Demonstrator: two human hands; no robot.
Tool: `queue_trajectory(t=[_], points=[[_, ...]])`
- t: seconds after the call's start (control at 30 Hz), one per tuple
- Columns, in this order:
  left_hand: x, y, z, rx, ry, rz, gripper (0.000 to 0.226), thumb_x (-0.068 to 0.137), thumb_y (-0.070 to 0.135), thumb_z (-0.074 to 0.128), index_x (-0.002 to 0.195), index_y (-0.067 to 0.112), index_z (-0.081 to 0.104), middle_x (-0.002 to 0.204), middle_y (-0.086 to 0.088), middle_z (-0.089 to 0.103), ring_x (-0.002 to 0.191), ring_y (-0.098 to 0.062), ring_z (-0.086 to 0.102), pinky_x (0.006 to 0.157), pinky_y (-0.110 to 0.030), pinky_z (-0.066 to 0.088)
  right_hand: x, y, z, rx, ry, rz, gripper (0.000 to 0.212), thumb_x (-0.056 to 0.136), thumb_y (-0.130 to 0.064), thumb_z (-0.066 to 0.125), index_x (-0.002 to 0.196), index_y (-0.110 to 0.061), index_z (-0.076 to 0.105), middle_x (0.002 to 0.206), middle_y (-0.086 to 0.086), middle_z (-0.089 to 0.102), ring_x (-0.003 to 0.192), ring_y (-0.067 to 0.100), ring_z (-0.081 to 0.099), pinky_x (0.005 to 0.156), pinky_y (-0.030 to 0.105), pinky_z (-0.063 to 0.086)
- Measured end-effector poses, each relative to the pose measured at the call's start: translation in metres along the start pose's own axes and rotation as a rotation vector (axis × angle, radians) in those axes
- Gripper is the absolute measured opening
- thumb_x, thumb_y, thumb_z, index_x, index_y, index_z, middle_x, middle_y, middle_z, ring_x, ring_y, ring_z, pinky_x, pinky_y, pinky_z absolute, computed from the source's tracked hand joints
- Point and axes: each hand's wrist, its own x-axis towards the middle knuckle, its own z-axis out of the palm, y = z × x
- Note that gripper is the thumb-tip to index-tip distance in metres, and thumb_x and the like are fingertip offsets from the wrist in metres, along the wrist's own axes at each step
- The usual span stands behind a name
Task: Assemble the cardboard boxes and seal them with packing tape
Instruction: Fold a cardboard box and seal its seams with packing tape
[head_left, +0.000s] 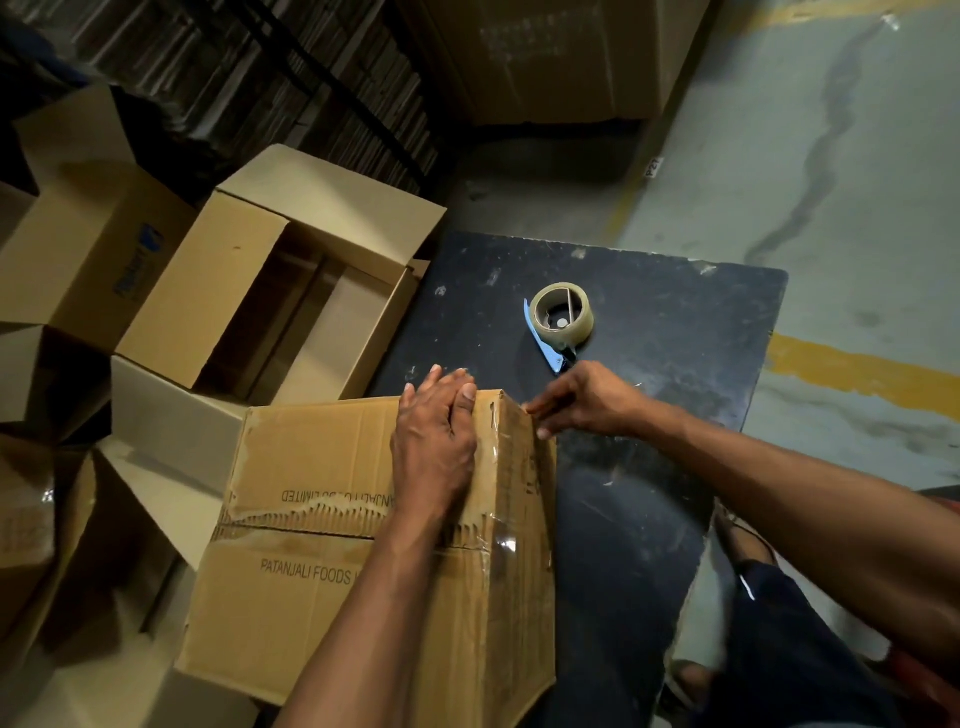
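A closed brown cardboard box (322, 587) printed "PATANJALI FOODS" stands on the near part of a dark table (654, 395). Clear tape runs across its top near the right edge. My left hand (436, 447) lies flat on the box top at its far right corner, fingers together over the tape. My right hand (582, 400) touches the box's far right edge with its fingertips, pressing on the tape there. A tape dispenser (561, 322) with a clear roll and blue handle lies on the table just beyond my right hand.
Several open cardboard boxes (291, 291) stand on the floor to the left. A large closed carton (550, 57) and stacked flat cardboard (218, 78) sit at the back. Grey concrete floor with yellow lines (857, 374) lies to the right. My leg and foot (763, 613) are beside the table.
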Motion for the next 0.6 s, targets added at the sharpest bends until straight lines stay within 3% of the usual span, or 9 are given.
queue_trajectory(t=[0.1, 0.23, 0.33, 0.4, 0.43, 0.5, 0.6], points=[[0.001, 0.000, 0.001, 0.001, 0.003, -0.006, 0.036, 0.111, 0.035, 0.044, 0.136, 0.021, 0.066, 0.146, 0.002, 0.060, 0.146, -0.008, 0.039, 0.129, -0.037, 0.015, -0.019, 0.018, 0.001, -0.019, 0.081, 0.027, 0.044, 0.073, -0.044, 0.090, 0.113, -0.036, 0.075, 0.113, -0.012, 0.077, 0.104, -0.001, 0.071, 0.098, 0.040, 0.059], [0.001, 0.001, 0.004, 0.035, 0.009, -0.006, 0.039, 0.111, 0.035, 0.041, 0.138, 0.019, 0.064, 0.146, -0.001, 0.060, 0.147, -0.011, 0.040, 0.129, -0.038, 0.016, -0.012, -0.025, 0.009, 0.026, 0.161, -0.204, 0.057, 0.092, -0.060, 0.064, 0.142, -0.032, 0.061, 0.132, -0.011, 0.068, 0.118, 0.000, 0.064, 0.098, 0.030, 0.054], [-0.001, 0.003, 0.006, 0.078, 0.012, -0.015, 0.043, 0.112, 0.036, 0.038, 0.141, 0.016, 0.062, 0.148, -0.004, 0.059, 0.148, -0.013, 0.039, 0.129, -0.036, 0.015, -0.001, -0.044, 0.028, -0.305, 0.130, -0.375, 0.056, 0.102, -0.062, 0.041, 0.154, -0.039, 0.043, 0.122, -0.008, 0.071, 0.105, 0.009, 0.065, 0.085, 0.029, 0.050], [-0.002, 0.003, 0.007, 0.084, 0.015, -0.011, 0.043, 0.112, 0.035, 0.038, 0.142, 0.015, 0.061, 0.149, -0.005, 0.058, 0.148, -0.014, 0.039, 0.128, -0.034, 0.014, 0.001, -0.039, 0.032, -0.422, 0.119, -0.350, 0.068, 0.097, -0.071, 0.029, 0.158, -0.040, 0.034, 0.107, -0.001, 0.069, 0.094, 0.013, 0.060, 0.076, 0.030, 0.042], [-0.002, 0.002, 0.007, 0.081, 0.017, -0.007, 0.042, 0.112, 0.034, 0.038, 0.142, 0.014, 0.061, 0.148, -0.005, 0.059, 0.148, -0.015, 0.039, 0.128, -0.034, 0.013, 0.001, -0.033, 0.030, -0.476, 0.107, -0.312, 0.077, 0.092, -0.076, 0.025, 0.159, -0.038, 0.033, 0.110, 0.004, 0.069, 0.095, 0.016, 0.060, 0.074, 0.029, 0.038], [-0.002, 0.003, 0.007, 0.082, 0.026, -0.008, 0.042, 0.112, 0.033, 0.039, 0.142, 0.013, 0.061, 0.148, -0.005, 0.059, 0.148, -0.016, 0.039, 0.128, -0.034, 0.013, -0.003, -0.017, 0.023, -0.569, 0.053, -0.252, 0.091, 0.084, -0.087, 0.021, 0.161, -0.038, 0.027, 0.126, 0.009, 0.068, 0.106, 0.024, 0.064, 0.076, 0.031, 0.041], [-0.002, 0.003, 0.007, 0.086, 0.028, -0.008, 0.043, 0.112, 0.034, 0.037, 0.143, 0.014, 0.061, 0.149, -0.004, 0.058, 0.149, -0.015, 0.038, 0.129, -0.034, 0.012, -0.014, -0.005, 0.021, -0.574, 0.079, -0.235, 0.098, 0.084, -0.093, 0.027, 0.164, -0.038, 0.008, 0.150, 0.006, 0.053, 0.129, 0.025, 0.055, 0.099, 0.048, 0.052]])
